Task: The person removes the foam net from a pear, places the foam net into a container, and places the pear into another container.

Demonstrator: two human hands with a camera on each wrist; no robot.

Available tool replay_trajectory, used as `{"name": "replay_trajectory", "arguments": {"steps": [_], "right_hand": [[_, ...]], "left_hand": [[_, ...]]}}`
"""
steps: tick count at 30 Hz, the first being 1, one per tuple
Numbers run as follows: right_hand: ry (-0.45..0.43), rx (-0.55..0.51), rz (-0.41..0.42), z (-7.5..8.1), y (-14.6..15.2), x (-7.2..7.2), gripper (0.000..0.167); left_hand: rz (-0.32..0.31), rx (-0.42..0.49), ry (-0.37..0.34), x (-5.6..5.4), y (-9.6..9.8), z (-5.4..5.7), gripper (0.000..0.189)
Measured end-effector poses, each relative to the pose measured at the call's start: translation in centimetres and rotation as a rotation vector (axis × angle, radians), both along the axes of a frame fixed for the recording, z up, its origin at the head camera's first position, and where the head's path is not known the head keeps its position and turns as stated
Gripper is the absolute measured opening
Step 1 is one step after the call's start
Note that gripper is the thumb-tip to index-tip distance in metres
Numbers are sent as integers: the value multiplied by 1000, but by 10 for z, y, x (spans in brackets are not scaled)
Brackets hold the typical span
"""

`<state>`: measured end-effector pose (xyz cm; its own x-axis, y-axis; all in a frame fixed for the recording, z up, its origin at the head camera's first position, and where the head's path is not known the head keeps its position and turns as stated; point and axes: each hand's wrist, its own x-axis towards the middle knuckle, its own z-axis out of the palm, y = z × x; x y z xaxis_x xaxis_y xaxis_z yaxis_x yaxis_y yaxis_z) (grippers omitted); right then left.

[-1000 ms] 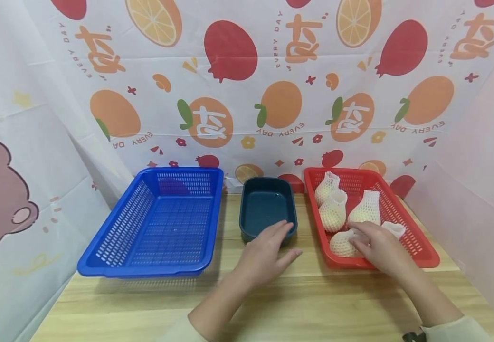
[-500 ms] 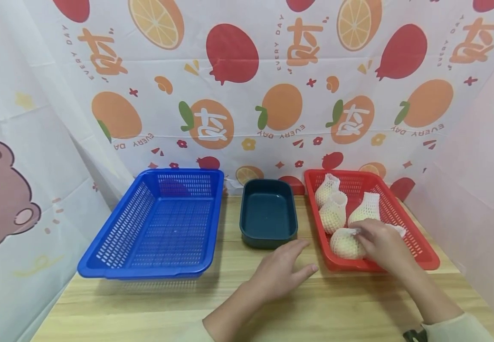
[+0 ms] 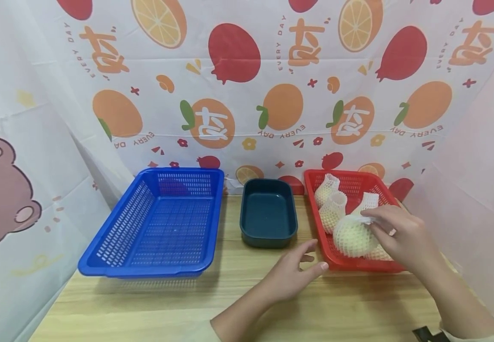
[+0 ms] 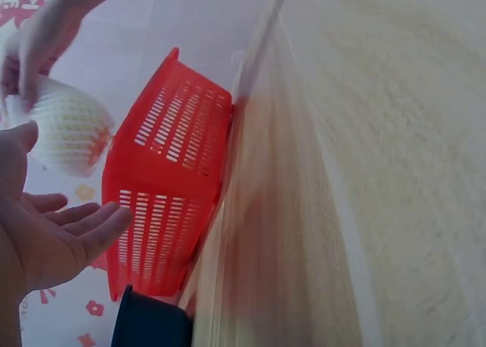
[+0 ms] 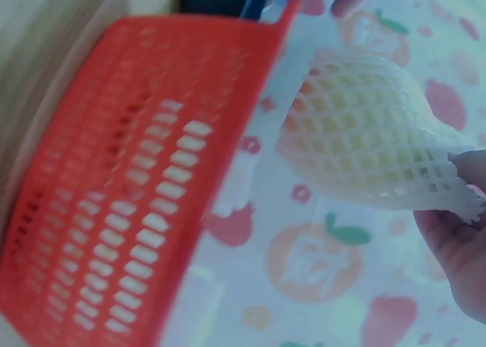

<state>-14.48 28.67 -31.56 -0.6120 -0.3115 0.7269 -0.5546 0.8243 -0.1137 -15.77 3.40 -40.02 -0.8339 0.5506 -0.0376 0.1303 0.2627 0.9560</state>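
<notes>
In the head view my right hand (image 3: 407, 235) pinches the gathered end of a white foam net sleeve holding a pale round fruit (image 3: 354, 237). The fruit hangs over the front of the red basket (image 3: 345, 263); its exact kind is hidden by the netting. In the right wrist view the netted fruit (image 5: 364, 130) appears above the basket's rim, fingers and thumb on the sleeve's end. My left hand (image 3: 289, 275) is apart from it, left of the basket, with fingers spread and thumb extended. From the left wrist, this hand (image 4: 53, 233) shows its palm, holding nothing.
Several more netted fruits (image 3: 332, 213) lie in the red basket. A dark green rectangular container (image 3: 268, 241) stands in the middle, and a blue basket (image 3: 144, 272) at the left. All stand on a wooden table (image 3: 144, 313) before a fruit-printed cloth (image 3: 247, 109).
My right hand has taken hold of the front netted fruit by its sleeve and raised it from the red basket. My left hand has shifted right and nearer, away from the green container.
</notes>
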Motion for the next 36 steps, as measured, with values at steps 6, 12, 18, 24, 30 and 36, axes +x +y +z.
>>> {"name": "replay_trajectory", "arguments": {"steps": [6,12,18,24,30,36], "right_hand": [[-9,-40,171,4,-21,17,24],[-85,-50,279,-11,-43,24,41],[-165,-46,333,-29,-61,29,32],[-180,-81,392,-44,-74,26,33],[-236,-115,435,-57,-91,20,40],[-179,-100,492,-75,-113,11,42]], "left_hand": [[34,109,-16,6,2,2,81],[50,101,44,13,0,5,95],[31,42,160,20,-7,4,91],[38,-28,214,21,-19,-3,72],[21,-40,220,19,-37,-12,67],[-16,-93,209,16,-60,-21,65]]}}
